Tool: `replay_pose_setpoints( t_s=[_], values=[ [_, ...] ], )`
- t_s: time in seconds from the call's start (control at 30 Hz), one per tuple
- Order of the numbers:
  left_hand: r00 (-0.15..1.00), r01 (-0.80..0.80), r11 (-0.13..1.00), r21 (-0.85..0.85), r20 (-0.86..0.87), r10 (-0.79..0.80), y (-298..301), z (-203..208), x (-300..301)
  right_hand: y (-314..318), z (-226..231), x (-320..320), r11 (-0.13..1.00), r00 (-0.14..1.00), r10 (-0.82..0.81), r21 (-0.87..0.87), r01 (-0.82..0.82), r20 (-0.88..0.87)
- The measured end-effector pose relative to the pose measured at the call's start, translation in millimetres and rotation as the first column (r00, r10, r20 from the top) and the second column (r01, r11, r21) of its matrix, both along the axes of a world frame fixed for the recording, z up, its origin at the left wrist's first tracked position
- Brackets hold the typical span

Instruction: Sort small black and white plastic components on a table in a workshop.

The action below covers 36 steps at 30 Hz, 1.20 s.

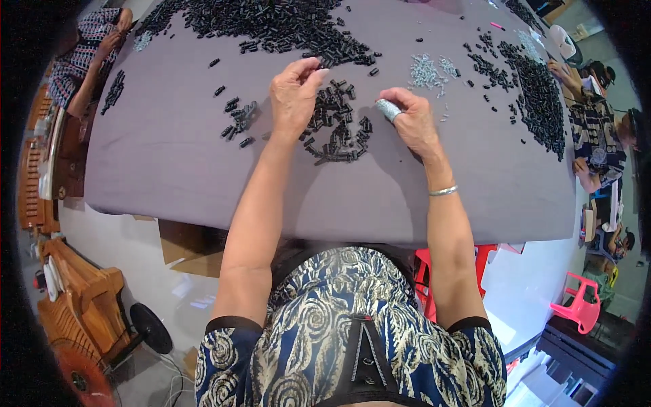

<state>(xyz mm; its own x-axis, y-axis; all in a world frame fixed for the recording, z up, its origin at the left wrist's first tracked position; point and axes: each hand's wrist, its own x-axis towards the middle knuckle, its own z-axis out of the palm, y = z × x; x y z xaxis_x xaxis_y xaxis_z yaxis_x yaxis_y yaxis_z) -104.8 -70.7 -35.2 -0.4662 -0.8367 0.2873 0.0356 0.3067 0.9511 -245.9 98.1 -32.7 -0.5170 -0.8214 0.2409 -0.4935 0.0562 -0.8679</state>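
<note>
My left hand [295,98] is over the grey cloth, its thumb and fingertips drawn together at the near edge of a large heap of small black cylindrical pieces [271,26]. Whatever is between those fingertips is too small to make out. To the right, my right hand [411,122] is held with thumb and fingers curled together; a silvery-grey wrap [388,109] covers one digit. Anything in its grip is hidden. Between the hands lies a loose cluster of black pieces [337,136]. A smaller black group [239,121] sits left of my left forearm.
The cloth-covered table [169,163] fills the middle. Small pale-grey parts [425,72] lie beyond my right hand. Another black heap [542,112] is at the right, beside co-workers. A person's arm [88,74] rests at the left edge. A fan [81,373] stands lower left, a pink stool [578,303] right.
</note>
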Motion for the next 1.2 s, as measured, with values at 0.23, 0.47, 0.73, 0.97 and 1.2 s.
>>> replay_pose_setpoints(
  t_s=[0.23, 0.47, 0.73, 0.97, 1.2],
  values=[
    [0.998, -0.013, 1.0, 0.003, 0.056, 0.013, 1, 3, 1, -14, 9, 16, 1.0, 0.991, -0.009, -0.012, 0.007, -0.131],
    [1.0, 0.0, 1.0, 0.019, 0.021, -0.001, 3, 1, -2, -37, 16, 7, 0.985, 0.965, 0.019, 0.171, 0.027, -0.263],
    [0.993, 0.063, 0.997, -0.04, 0.102, -0.058, 8, 2, -1, -58, 15, 8, 0.957, 0.919, 0.041, 0.281, 0.077, -0.392],
    [0.987, 0.136, 0.991, -0.004, 0.087, -0.136, 23, 13, -2, -32, 17, -4, 0.991, 0.938, -0.045, 0.131, 0.0, 0.343],
    [0.971, 0.238, 0.971, -0.016, -0.003, -0.238, 30, 11, -4, -24, 11, -5, 0.976, 0.668, 0.198, -0.207, -0.068, 0.717]
  ],
)
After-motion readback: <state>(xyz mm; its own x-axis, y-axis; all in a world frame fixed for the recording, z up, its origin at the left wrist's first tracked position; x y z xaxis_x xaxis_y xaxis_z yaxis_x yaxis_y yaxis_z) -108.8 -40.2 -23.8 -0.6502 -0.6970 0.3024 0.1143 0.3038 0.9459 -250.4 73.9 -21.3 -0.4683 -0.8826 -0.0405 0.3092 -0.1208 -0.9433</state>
